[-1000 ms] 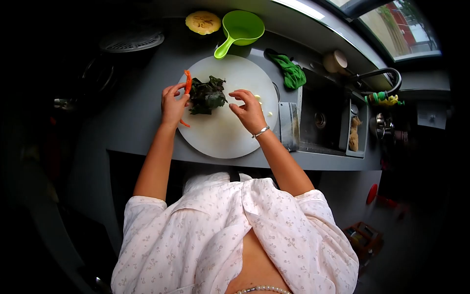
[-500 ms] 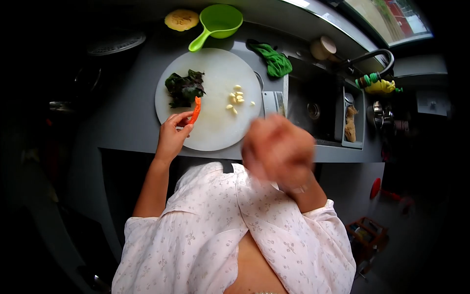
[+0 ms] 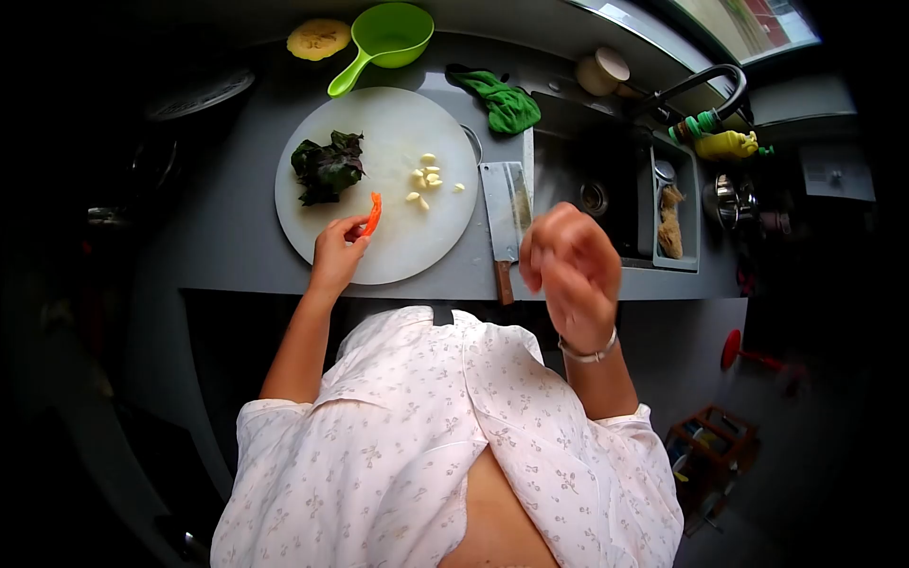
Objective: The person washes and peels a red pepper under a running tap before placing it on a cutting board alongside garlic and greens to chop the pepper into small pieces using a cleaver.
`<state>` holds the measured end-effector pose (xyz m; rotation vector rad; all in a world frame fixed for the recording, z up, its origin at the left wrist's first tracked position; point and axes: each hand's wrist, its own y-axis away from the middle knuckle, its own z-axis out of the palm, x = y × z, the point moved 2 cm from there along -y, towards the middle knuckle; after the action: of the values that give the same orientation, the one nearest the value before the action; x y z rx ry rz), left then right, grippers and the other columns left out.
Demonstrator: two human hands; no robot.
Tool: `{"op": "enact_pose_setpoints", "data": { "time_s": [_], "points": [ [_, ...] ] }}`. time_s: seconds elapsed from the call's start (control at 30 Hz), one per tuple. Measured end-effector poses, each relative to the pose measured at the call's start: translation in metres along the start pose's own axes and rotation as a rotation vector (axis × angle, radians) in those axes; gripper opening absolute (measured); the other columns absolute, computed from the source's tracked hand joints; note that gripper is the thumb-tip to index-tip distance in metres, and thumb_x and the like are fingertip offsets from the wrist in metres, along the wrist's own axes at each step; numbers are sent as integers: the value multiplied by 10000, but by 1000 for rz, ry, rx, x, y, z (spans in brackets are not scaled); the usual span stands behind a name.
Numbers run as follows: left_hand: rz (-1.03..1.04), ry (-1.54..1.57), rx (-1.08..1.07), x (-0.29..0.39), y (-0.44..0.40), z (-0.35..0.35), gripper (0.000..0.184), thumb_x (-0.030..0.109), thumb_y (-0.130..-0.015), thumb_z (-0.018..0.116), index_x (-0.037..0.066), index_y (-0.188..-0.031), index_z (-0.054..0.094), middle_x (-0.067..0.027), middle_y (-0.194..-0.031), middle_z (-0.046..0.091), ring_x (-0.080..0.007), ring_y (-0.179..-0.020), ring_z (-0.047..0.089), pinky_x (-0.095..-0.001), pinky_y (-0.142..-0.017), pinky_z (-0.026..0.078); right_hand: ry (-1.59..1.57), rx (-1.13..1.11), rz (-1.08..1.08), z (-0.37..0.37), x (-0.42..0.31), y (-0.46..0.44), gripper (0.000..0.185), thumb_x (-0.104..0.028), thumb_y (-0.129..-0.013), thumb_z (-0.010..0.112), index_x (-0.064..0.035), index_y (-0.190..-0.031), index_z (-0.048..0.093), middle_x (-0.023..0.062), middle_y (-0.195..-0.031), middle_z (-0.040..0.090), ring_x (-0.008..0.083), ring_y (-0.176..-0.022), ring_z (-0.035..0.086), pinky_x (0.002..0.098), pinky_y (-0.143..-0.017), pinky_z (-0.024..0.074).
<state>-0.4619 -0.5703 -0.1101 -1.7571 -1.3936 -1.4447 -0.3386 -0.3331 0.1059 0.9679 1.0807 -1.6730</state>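
On the round white cutting board lie dark leafy greens at the left and several peeled garlic cloves at the right. My left hand pinches a red-orange pepper piece over the board's lower left part. Raised in front of the sink edge, my right hand has its fingers curled; whether anything is inside them is hidden. A cleaver with a wooden handle lies flat between the board and the sink, close to my right hand.
Behind the board stand a green handled bowl and a cut yellow squash. A green cloth lies by the sink. The black faucet arches at the right, beside a yellow bottle.
My right hand has left the board and risen toward the camera at the right. My left hand, still holding the pepper piece, has drawn back from the greens. The view has shifted right.
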Motion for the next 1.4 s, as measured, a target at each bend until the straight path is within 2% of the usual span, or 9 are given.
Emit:
{"op": "enact_pose_setpoints", "data": {
  "time_s": [0.13,0.2,0.23,0.3,0.33,0.43,0.87,1.13,1.4],
  "points": [
    [86,-79,31,-8,-8,6,311,8,-745,623,-2,-1055,652,-102,-859,605,-178,-745,595,-289,-702,499,84,276,313,-66,70,31,96,-136,-865,556,-60,-808,544,-9,-745,529,75,-678,505,201,-588,413],
    [132,-124,46,4,-9,11,300,10,-750,614,12,-1047,658,-112,-854,616,-195,-747,601,-302,-709,497,338,414,555,-107,114,59,142,-163,-864,553,-43,-791,529,30,-722,541,147,-651,531,253,-590,432],
    [129,-125,47,5,-12,14,300,10,-750,614,12,-1047,658,-112,-854,616,-195,-747,601,-302,-709,497,336,412,557,-118,132,70,142,-163,-864,553,-43,-791,529,30,-722,541,147,-651,531,253,-590,432],
    [139,-166,59,5,-17,20,305,6,-749,609,15,-1051,651,-114,-859,617,-202,-742,603,-308,-706,498,1101,235,444,-125,149,84,204,-199,-864,561,-18,-781,514,92,-710,549,269,-643,540,330,-609,448],
    [139,-186,69,3,-20,22,318,3,-745,612,17,-1062,637,-113,-866,619,-220,-761,605,-317,-720,498,1213,207,487,-125,155,89,278,-268,-843,607,-10,-813,508,140,-793,557,353,-696,529,396,-653,450],
    [151,-229,111,-3,-24,27,349,10,-737,627,34,-1084,618,-105,-883,619,-248,-833,595,-339,-779,488,1386,174,522,-121,170,99,344,-333,-808,659,-25,-851,512,132,-874,556,339,-752,549,413,-661,457],
    [220,-457,117,-6,16,-4,453,112,-711,723,61,-1143,598,-108,-1089,584,-273,-1064,526,-367,-928,426,1434,158,597,-95,176,97,484,-237,-760,684,-86,-1166,470,170,-1001,593,364,-892,602,444,-725,489],
    [178,-463,144,-16,39,-27,429,131,-706,738,49,-1107,612,-114,-1097,583,-291,-1076,515,-373,-939,420,1099,479,522,-112,169,112,436,-140,-748,655,-18,-1148,531,126,-931,563,247,-825,567,337,-746,475],
    [241,-467,158,-18,33,-24,366,121,-703,737,40,-1046,640,-133,-1054,590,-308,-1014,541,-379,-890,440,1205,432,312,-106,171,108,349,-95,-815,585,-44,-1154,520,178,-1079,511,326,-990,526,380,-875,442]
  ]
}}
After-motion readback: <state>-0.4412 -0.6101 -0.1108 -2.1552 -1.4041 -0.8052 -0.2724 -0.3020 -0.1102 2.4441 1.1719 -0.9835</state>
